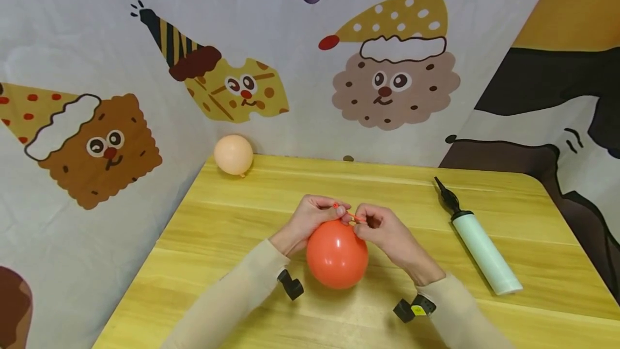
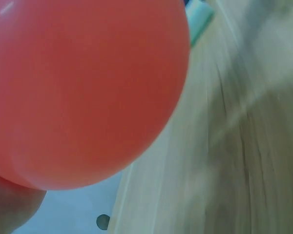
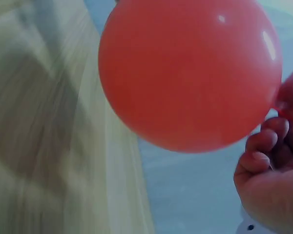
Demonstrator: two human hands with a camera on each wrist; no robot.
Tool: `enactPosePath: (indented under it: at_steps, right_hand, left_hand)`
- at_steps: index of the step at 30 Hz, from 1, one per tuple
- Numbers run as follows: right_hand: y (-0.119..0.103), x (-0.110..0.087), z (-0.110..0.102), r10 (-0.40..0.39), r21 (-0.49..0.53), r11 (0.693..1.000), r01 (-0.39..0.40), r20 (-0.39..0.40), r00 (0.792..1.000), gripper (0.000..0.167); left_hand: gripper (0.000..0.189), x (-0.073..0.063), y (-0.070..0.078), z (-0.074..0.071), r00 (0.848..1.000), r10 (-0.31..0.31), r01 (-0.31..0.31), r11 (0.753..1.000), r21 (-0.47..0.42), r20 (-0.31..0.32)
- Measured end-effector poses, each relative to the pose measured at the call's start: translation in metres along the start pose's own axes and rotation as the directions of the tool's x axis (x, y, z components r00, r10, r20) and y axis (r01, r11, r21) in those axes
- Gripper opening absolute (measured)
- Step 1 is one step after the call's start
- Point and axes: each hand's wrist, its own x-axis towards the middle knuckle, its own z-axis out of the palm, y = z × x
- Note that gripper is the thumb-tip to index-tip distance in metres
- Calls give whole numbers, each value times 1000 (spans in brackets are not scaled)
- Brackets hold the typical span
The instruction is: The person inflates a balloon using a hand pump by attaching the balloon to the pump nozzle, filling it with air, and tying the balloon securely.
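An inflated red-orange balloon (image 1: 337, 256) hangs between both hands, its neck pointing away from me. My left hand (image 1: 315, 214) pinches the balloon's neck near its mouth. From the other side, my right hand (image 1: 382, 226) has its fingers curled and pinches the stretched neck too. In the left wrist view the balloon (image 2: 88, 87) covers most of the left half, with only a bit of the left hand (image 2: 12, 204) showing. The right wrist view shows the balloon (image 3: 190, 73) beside the curled fingers of the right hand (image 3: 273, 170). Fingers partly hide the neck.
A pale green hand pump (image 1: 484, 252) with a black nozzle lies on the right of the wooden table (image 1: 218, 295). At the far left corner rests a small peach balloon (image 1: 233, 155). A printed cloth (image 1: 300, 123) with cartoon figures hangs behind the table.
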Motion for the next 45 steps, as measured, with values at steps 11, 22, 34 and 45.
enactPosePath:
  at_steps: [11, 22, 34, 45]
  right_hand:
    - [-4, 6, 6, 90, 1, 996, -94, -300, 949, 8]
    - [1, 16, 1, 48, -260, 953, -156, -378, 924, 12]
    - [11, 14, 3, -270, -491, 871, 22, -440, 857, 17]
    - [8, 13, -2, -700, -827, 433, 358, -58, 712, 21]
  left_hand:
    - [26, -5, -8, 6, 992, 121, -123, 988, 92, 23]
    - [20, -5, -17, 7, 965, 258, -244, 947, 207, -41]
    - [27, -5, -21, 7, 989, -7, -14, 990, -142, -148]
    - [17, -2, -6, 5, 994, -75, 80, 996, 47, -85]
